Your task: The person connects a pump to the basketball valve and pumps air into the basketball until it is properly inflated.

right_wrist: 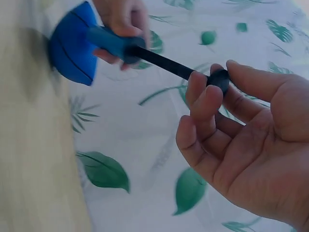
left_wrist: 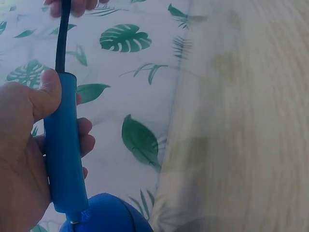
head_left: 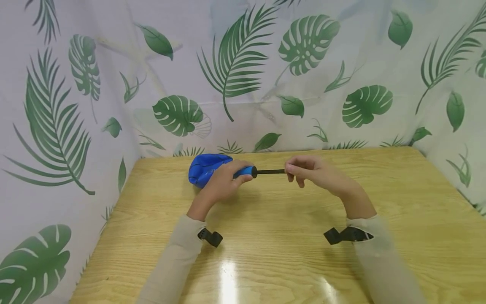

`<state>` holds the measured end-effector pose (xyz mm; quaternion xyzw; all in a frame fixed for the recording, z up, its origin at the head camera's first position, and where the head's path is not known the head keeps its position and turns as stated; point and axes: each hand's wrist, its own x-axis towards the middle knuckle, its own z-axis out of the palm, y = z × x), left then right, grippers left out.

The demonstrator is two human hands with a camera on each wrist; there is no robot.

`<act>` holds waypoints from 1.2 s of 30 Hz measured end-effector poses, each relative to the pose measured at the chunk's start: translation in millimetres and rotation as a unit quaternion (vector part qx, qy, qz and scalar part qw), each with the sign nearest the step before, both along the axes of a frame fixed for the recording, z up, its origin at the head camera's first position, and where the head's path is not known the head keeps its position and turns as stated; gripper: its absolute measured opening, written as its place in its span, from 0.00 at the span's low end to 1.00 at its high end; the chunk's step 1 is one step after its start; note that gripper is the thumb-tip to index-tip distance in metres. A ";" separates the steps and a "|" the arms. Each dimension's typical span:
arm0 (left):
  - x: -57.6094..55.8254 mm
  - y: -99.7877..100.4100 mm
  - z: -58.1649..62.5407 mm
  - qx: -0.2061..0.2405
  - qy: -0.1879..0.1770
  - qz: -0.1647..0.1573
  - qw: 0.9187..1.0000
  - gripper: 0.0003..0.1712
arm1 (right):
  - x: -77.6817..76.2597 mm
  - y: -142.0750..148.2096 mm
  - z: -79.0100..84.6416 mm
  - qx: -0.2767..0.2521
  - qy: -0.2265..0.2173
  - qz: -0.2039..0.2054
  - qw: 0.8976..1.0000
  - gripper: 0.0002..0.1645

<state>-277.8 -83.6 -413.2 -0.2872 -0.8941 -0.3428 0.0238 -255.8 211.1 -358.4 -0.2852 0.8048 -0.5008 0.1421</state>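
**Pump [head_left: 246,172] held crosswise, ball [head_left: 201,169] at its nozzle end**

On my head cam the person's left hand [head_left: 225,179] is wrapped round the blue barrel [left_wrist: 65,145], thumb laid along it nr the rod end, fingers curled behind; I'd say that's to brace it vs. any pull or push. The right hand [head_left: 315,172] has thumb + fingertips pinching the black knob [right_wrist: 219,81], the rest of the fingers loosely bent; prob. held there b/c it's the handle end. The black rod [right_wrist: 166,64] shows at length b/w barrel & knob, roughly in line w/ the barrel, which I reckon lets force run straight w/o bending it.

The ball is blue w/ dark lines, slack-looking, on the wood table [head_left: 277,228] toward its back edge, just beside the L hand. Table prob. takes its wt. L wrist cam is dim & cut off at the nozzle [left_wrist: 74,216], so can't tell if it's seated in the ball.
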 end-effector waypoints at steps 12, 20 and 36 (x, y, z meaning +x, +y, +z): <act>-2.7 -3.1 -0.1 -0.020 0.015 0.014 1.000 0.25 | 1.1 -1.2 -2.5 -0.051 0.005 -0.008 0.999 0.11; 0.1 9.3 -6.0 -0.041 0.040 -0.003 0.998 0.23 | -1.5 -31.6 -26.9 -0.041 -0.037 -0.021 0.998 0.11; 4.2 14.6 -12.0 -0.028 0.023 -0.031 0.999 0.19 | -1.1 -52.4 -42.8 -0.045 -0.068 -0.024 0.996 0.14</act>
